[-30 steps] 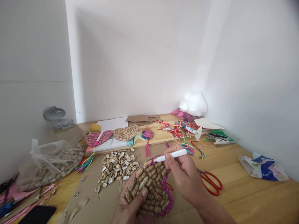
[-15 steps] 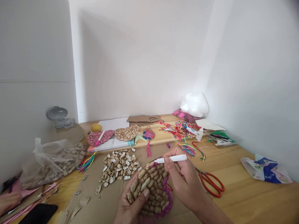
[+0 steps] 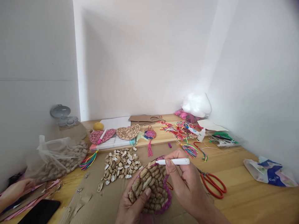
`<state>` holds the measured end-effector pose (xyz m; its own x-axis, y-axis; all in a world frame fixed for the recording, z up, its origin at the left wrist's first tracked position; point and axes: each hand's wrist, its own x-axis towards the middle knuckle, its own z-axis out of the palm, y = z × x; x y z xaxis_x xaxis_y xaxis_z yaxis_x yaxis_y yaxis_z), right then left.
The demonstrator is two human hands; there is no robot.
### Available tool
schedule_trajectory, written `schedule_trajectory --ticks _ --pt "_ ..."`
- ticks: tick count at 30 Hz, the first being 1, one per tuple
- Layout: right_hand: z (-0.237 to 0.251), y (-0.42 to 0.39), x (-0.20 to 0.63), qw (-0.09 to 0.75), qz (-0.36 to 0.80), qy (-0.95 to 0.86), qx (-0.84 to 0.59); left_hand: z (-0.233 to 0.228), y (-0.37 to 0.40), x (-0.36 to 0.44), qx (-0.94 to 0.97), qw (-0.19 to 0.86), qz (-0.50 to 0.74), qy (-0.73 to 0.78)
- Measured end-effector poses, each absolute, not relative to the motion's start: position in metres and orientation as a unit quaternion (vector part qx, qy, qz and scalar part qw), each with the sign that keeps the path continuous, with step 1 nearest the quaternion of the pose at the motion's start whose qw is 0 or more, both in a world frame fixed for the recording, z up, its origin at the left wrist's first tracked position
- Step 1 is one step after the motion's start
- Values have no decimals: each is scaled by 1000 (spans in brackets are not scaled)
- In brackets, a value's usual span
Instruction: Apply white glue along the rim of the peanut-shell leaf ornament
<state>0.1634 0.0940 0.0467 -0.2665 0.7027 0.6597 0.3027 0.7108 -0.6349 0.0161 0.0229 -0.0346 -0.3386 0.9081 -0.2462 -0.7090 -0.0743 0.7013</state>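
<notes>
1. Piece: shell-covered panel [image 3: 156, 188], held tilted above the cardboard [image 3: 105, 207] on the wooden surface [image 3: 259, 205]. Purple lines its right rim; shells along its upper-left rim are mostly bare brown.
2. Left grip [image 3: 133, 203]: holding the panel by its lower left, thumb pressed on the front face, fingers largely hidden behind.
3. Right grip [image 3: 183, 179]: narrow, pinching a white marker [image 3: 176, 161] lying nearly level, tip at the upper rim where purple meets brown. Contact of tip and shell: cannot tell.
4. Step in hand (judged): colouring the rim shells. Use light, short strokes; shells are probably brittle and ridged, so dab into the grooves instead of pressing.
5. Best to keep the left thumb on uncoloured shells, as wet ink may smear, and to turn the panel rather than stretch the wrist.
6. Purple cap [image 3: 169, 145] lies on the cardboard beyond the right grip, within easy reach for recapping.
</notes>
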Motion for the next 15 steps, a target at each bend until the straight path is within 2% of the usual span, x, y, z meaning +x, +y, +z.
schedule_trajectory --ticks 4,10,15 --pt "51 92 160 495 187 -787 -316 -33 21 17 143 544 728 392" --pt "54 96 162 497 185 -797 -289 -25 18 15 197 472 705 492" --pt "61 92 154 523 126 -803 -256 -16 19 15 264 407 732 479"
